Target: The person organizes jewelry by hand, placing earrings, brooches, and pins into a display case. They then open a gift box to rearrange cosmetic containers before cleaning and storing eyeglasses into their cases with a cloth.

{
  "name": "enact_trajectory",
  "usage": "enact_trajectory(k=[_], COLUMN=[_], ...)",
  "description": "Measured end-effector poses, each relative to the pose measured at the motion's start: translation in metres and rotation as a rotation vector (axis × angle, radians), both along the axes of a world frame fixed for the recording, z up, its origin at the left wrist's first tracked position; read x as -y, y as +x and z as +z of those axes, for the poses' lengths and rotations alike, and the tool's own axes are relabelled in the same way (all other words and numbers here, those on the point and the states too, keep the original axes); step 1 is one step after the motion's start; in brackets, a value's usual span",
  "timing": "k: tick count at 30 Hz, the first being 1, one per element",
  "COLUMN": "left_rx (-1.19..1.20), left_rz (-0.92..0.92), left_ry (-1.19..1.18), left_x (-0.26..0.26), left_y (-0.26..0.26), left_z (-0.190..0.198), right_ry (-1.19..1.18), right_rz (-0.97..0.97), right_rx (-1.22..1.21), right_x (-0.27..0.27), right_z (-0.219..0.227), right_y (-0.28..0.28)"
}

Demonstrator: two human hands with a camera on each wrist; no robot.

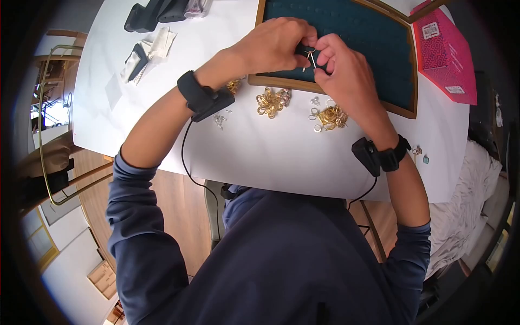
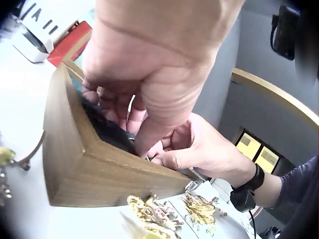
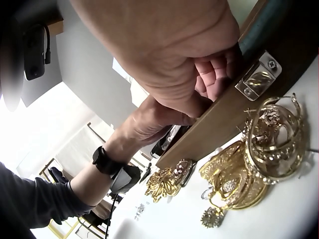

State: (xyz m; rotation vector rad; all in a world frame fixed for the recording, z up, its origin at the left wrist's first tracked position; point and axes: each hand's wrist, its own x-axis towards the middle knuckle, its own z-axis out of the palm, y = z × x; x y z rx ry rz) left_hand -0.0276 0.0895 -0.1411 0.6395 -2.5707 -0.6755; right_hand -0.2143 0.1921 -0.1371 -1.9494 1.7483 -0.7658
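A thin silvery piece of jewellery [image 1: 312,58], its two narrow strands spread apart, is pinched between the fingertips of both hands over a wooden case [image 1: 303,84] lined in dark green. The left hand [image 1: 279,46] comes in from the left with its fingers curled; the right hand [image 1: 352,76] faces it with curled fingers, close by. In the left wrist view the left hand [image 2: 159,64] reaches over the case wall [image 2: 114,169] and meets the right hand [image 2: 204,147]. The right hand [image 3: 164,55] hides most of the piece in the right wrist view.
Gold-coloured jewellery [image 1: 269,103] and another pile [image 1: 331,117] lie along the case's near edge, with small silvery pieces [image 1: 219,120] at left. A pink package [image 1: 447,59] lies right of the case. Cloth [image 1: 157,46] and black objects [image 1: 154,13] are at the upper left.
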Motion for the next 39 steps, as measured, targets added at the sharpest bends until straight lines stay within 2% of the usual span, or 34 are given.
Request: enact_trajectory(k=[4,7,10,14,16,19,22,28,30,33,38,39], left_rx=[0.004,0.050,-0.008,0.047,0.007,0.040,-0.074,-0.099,-0.081,-0.001,-0.057,-0.079], left_rz=[-0.015,0.038,0.010,0.005,0.018,0.082,0.149,0.097,0.100,0.074,0.128,0.122], left_ry=[-0.016,0.217,0.118,0.017,0.028,0.272,0.348,0.191,0.181,-0.025,0.034,0.045], left_x=[0.000,0.001,0.003,0.003,0.004,0.000,0.002,-0.008,-0.011,-0.007,-0.008,-0.008], left_y=[0.001,-0.004,-0.007,-0.007,-0.005,-0.006,0.004,0.000,-0.003,0.000,0.001,0.000], left_z=[0.002,0.006,-0.006,-0.001,0.000,0.010,0.015,0.014,0.017,0.016,0.015,0.015], right_ry=[-0.024,-0.047,-0.045,-0.118,-0.196,-0.241,-0.246,-0.194,-0.187,-0.180,-0.198,-0.211], right_rz=[0.009,-0.052,-0.101,-0.114,-0.230,-0.499,-0.670,-0.862,-0.907,-0.916,-0.924,-0.932], right_rx=[0.155,0.240,0.262,0.289,0.307,0.345,0.335,0.518,0.555,0.599,0.602,0.531], right_x=[0.000,0.001,-0.004,-0.030,-0.058,-0.112,-0.172,-0.259,-0.265,-0.258,-0.257,-0.259], right_z=[-0.001,0.004,0.021,0.065,0.096,0.116,0.105,0.050,0.035,0.024,0.011,0.007], right_y=[-0.001,-0.007,-0.018,-0.056,-0.079,-0.122,-0.163,-0.180,-0.170,-0.147,-0.142,-0.147])
